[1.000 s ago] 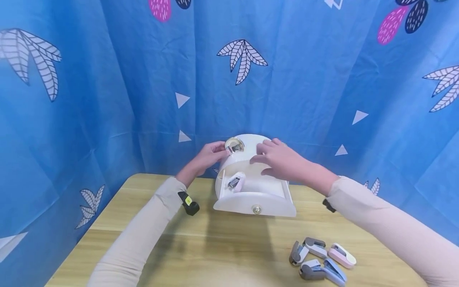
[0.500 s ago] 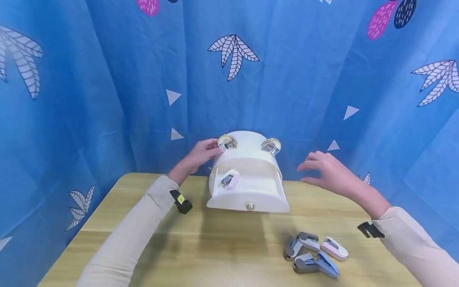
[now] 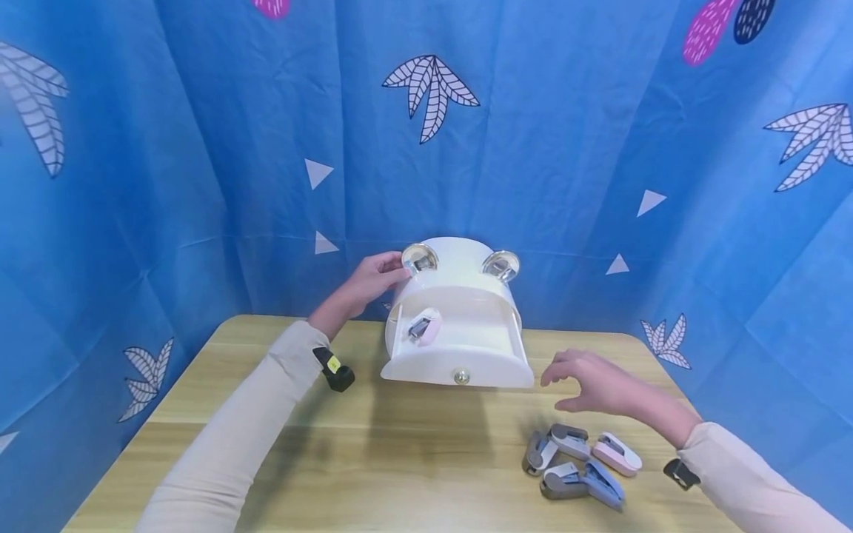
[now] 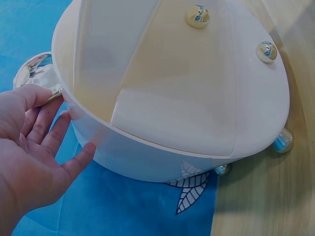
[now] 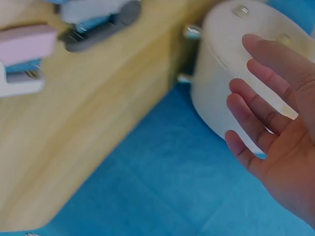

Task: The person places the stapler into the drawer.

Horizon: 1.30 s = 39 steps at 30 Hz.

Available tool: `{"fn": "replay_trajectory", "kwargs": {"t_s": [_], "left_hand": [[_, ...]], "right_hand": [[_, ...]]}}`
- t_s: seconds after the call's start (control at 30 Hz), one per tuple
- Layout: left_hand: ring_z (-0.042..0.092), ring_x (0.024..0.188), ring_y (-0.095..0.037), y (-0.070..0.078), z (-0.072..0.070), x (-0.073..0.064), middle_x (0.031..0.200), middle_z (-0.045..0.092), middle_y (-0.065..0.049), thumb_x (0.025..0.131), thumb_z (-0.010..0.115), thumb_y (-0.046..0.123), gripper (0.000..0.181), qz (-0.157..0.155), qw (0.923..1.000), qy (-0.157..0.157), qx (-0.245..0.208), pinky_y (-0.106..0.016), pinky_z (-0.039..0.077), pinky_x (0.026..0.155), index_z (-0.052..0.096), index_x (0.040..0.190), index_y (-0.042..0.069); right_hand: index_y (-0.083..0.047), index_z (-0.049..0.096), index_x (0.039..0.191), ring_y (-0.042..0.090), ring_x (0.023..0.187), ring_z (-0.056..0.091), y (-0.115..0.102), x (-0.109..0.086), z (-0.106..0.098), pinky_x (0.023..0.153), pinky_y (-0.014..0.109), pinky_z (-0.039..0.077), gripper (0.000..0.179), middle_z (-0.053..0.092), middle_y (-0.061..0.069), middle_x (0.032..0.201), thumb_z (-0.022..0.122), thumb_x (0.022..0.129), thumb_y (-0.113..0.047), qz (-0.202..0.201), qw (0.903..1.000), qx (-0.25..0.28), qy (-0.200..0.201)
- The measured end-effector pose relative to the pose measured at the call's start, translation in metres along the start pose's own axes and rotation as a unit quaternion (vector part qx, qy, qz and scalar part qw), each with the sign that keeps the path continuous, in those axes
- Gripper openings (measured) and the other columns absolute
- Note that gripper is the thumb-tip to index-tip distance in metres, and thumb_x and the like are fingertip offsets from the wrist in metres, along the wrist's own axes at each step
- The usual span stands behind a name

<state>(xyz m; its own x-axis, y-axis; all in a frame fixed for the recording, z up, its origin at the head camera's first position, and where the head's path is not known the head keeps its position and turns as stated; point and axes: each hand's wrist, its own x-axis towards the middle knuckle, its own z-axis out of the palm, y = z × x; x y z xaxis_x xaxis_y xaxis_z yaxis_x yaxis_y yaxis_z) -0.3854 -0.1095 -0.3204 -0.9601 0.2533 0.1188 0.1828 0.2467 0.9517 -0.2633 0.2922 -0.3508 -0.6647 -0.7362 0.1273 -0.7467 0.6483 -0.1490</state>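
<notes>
A white rounded storage box [image 3: 455,277] with gold ears stands at the back of the table, its upper drawer [image 3: 426,365] pulled out. Inside that drawer lies a pink-and-white stapler [image 3: 425,326]. My left hand [image 4: 37,142] pinches the box's left ear [image 4: 35,71] between thumb and fingers, the other fingertips resting by the box's side. To the right of the box, my right hand [image 3: 593,383] hovers with relaxed, spread fingers and holds nothing. Below it several staplers lie together: grey-and-white ones [image 3: 569,441], a blue one [image 3: 603,485] and another pink-and-white one [image 3: 617,454].
The wooden table [image 3: 320,459] has its back edge against a blue patterned curtain [image 3: 566,148]. Small gold knobs [image 4: 266,52] stick out of the box's front, and short gold feet [image 4: 282,140] lift it off the tabletop.
My right hand has left the top of the box, swung right, then come down toward the staplers. My left hand stays at the left ear. The head view has shifted slightly.
</notes>
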Motion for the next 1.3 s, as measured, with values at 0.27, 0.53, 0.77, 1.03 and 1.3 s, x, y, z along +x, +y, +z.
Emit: {"fn": "replay_trajectory", "kwargs": {"t_s": [0.27,0.53,0.77,1.03,1.3], "left_hand": [[0.056,0.130,-0.031,0.002,0.000,-0.001,0.137,0.062,-0.018,0.102,0.060,0.019,0.042,-0.005,1.0000,0.002,0.003,-0.050,0.044,0.116,0.056,0.142,0.005],[0.056,0.131,-0.031,0.002,0.000,-0.002,0.138,0.063,-0.017,0.102,0.060,0.020,0.042,-0.007,1.0000,0.001,0.005,-0.050,0.044,0.115,0.056,0.142,0.007],[0.056,0.133,-0.031,0.000,0.001,-0.001,0.139,0.063,-0.015,0.103,0.060,0.023,0.043,-0.005,0.9999,-0.006,0.007,-0.052,0.044,0.116,0.056,0.143,0.009],[0.057,0.130,-0.030,0.000,0.001,-0.001,0.135,0.064,-0.016,0.102,0.060,0.020,0.042,-0.002,1.0000,0.000,-0.001,-0.050,0.044,0.115,0.057,0.142,0.008],[0.057,0.129,-0.031,0.000,0.000,-0.002,0.135,0.063,-0.018,0.102,0.060,0.020,0.042,-0.003,1.0000,0.000,-0.004,-0.050,0.043,0.116,0.057,0.142,0.006]], "right_hand": [[-0.014,0.075,0.110,0.021,0.099,0.068,-0.002,-0.002,0.028,0.084,0.038,0.060,0.038,0.071,-0.002,0.107,0.086,0.074,-0.008,0.015,0.9941,0.024,-0.104],[-0.015,0.076,0.110,0.018,0.095,0.067,-0.001,-0.005,0.049,0.081,0.036,0.059,0.048,0.071,0.000,0.105,0.081,0.065,0.001,-0.007,0.9925,0.018,-0.121],[-0.016,0.077,0.107,0.016,0.091,0.066,-0.001,-0.005,0.057,0.075,0.029,0.056,0.044,0.071,-0.002,0.104,0.083,0.067,0.002,-0.002,0.9904,0.035,-0.134],[-0.020,0.077,0.099,0.011,0.084,0.062,-0.002,0.001,0.057,0.067,0.024,0.051,0.039,0.069,-0.004,0.098,0.084,0.067,0.000,-0.003,0.9894,0.036,-0.140],[-0.016,0.076,0.108,0.013,0.090,0.064,-0.003,0.001,0.062,0.075,0.029,0.056,0.048,0.070,-0.004,0.103,0.083,0.065,0.002,0.012,0.9873,0.044,-0.152]]}}
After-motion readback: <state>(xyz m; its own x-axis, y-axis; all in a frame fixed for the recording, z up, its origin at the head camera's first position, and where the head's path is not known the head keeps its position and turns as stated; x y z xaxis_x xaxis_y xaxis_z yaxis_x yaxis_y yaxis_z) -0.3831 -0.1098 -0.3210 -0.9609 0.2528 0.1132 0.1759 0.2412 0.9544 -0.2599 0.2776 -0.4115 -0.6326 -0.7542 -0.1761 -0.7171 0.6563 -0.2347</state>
